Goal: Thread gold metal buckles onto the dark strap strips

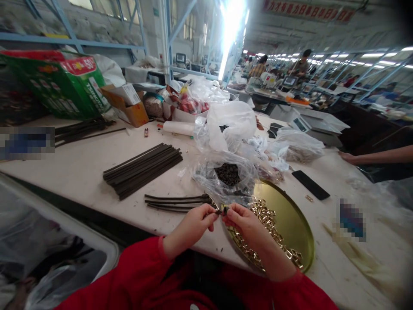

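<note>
Here, hands [193, 224] [245, 221] at white worktable [80, 168], factory hall [322, 38]

Bright red long sleeves [138, 269] reach the wrists; both hands [193, 226] are ungloved

A small dark piece [223, 210] is held pinched between the left hand [193, 224] and the right hand [245, 221], just above the near edge of the table [80, 165]; its shape cannot be made out.
</note>
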The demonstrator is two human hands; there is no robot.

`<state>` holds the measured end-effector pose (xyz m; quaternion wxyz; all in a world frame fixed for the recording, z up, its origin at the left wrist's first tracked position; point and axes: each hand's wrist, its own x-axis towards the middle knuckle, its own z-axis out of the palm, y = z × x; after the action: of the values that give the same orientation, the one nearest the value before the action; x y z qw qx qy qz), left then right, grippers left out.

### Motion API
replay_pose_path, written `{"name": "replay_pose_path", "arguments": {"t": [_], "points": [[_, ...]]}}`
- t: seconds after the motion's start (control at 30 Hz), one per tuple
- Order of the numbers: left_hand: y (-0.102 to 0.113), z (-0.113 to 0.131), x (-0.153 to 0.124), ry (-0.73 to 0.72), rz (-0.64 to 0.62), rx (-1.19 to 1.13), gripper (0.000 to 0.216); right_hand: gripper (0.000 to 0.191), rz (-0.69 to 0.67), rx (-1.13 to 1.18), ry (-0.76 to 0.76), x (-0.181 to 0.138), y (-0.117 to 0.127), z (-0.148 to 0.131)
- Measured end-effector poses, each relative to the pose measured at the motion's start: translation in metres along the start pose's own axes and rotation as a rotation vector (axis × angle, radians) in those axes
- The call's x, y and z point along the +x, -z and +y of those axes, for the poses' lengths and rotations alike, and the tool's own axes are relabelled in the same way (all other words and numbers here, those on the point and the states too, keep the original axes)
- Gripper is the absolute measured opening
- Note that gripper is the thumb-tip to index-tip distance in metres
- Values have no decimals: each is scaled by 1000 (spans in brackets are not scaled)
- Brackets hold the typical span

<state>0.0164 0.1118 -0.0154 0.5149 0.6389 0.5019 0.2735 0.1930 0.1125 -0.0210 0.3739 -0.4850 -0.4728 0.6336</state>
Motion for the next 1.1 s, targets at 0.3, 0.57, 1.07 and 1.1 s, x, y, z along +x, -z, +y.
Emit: {"name": "replay_pose_path", "arguments": {"t": [0.3,0.57,1.07,1.1], "points": [[1,-4,-19,22,-120,169,22,13,170,-334,228,-18,-21,16],[1,-8,-23,-2,-182,197,20,11,118,-374,226,-19,-30,33],[-10,-21,-26,32,-133,-159,33,22,239,-60,153,-27,-49,38],[-10,-21,-27,21,-143,-169,34,26,198,3,95,-27,-49,38]]}}
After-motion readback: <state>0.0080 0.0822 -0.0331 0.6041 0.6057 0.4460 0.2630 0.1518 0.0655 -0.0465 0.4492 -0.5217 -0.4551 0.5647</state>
